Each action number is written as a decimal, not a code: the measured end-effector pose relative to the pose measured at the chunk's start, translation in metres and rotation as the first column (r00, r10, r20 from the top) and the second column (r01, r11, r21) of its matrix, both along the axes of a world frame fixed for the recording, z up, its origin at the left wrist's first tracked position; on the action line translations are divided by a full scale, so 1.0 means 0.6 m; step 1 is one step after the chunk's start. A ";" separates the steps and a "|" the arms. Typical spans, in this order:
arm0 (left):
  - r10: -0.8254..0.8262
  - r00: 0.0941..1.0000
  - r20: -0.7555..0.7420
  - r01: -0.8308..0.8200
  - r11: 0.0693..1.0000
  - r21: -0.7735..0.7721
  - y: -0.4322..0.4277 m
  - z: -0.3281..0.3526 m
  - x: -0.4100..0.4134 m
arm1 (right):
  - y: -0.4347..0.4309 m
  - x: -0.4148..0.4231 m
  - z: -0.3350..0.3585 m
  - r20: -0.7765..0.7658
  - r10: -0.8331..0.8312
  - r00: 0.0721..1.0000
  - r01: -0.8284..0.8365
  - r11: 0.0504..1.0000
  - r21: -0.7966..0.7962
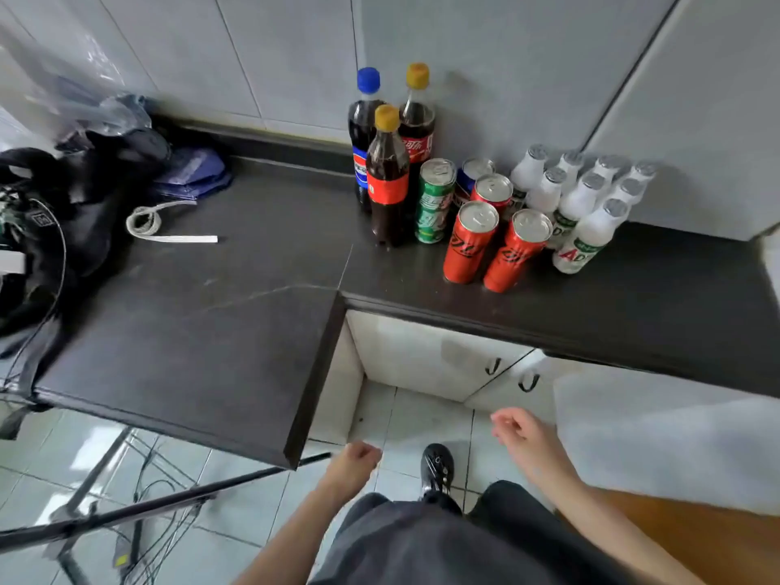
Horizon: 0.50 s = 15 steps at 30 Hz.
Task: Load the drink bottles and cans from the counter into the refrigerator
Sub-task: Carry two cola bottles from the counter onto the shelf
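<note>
Dark tabletop (261, 263) carries the drinks at its back corner: a blue-capped Pepsi bottle (362, 137), two yellow-capped cola bottles, cans and white "AD" bottles (584, 236), rear ones partly hidden. Can script is unreadable. Left hand (356, 460) and right hand (521, 430) hang low, loosely curled, empty.

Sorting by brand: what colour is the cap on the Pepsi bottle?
Blue; the Pepsi bottle's cap shows clearly in the head view.
</note>
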State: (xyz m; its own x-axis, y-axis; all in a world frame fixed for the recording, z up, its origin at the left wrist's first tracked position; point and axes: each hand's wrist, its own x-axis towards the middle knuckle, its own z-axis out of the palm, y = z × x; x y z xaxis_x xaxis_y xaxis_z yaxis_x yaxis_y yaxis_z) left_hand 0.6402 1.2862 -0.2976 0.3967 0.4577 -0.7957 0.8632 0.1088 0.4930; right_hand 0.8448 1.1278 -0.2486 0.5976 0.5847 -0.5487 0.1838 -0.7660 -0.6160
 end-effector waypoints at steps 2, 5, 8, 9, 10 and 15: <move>0.072 0.990 0.119 -0.076 0.997 0.027 0.036 0.035 0.071 | 0.064 0.046 0.051 -0.002 0.003 1.000 -0.003 0.987 0.161; 0.240 0.917 0.319 -0.273 0.960 0.063 0.083 0.100 0.146 | 0.147 0.096 0.123 0.010 -0.041 0.999 0.035 0.926 0.377; 0.279 0.777 0.564 -0.433 0.887 0.159 0.132 0.164 0.199 | 0.211 0.139 0.172 0.005 -0.046 0.999 0.037 0.847 0.531; 0.263 0.738 0.621 -0.470 0.861 0.194 0.149 0.183 0.213 | 0.227 0.148 0.184 0.019 -0.042 0.999 0.024 0.827 0.562; 0.238 0.709 0.664 -0.502 0.831 0.238 0.169 0.200 0.226 | 0.243 0.157 0.194 0.030 -0.046 0.999 0.019 0.807 0.590; 0.081 0.623 0.778 -0.619 0.659 0.427 0.259 0.253 0.287 | 0.304 0.192 0.228 0.086 -0.142 0.986 0.048 0.740 0.670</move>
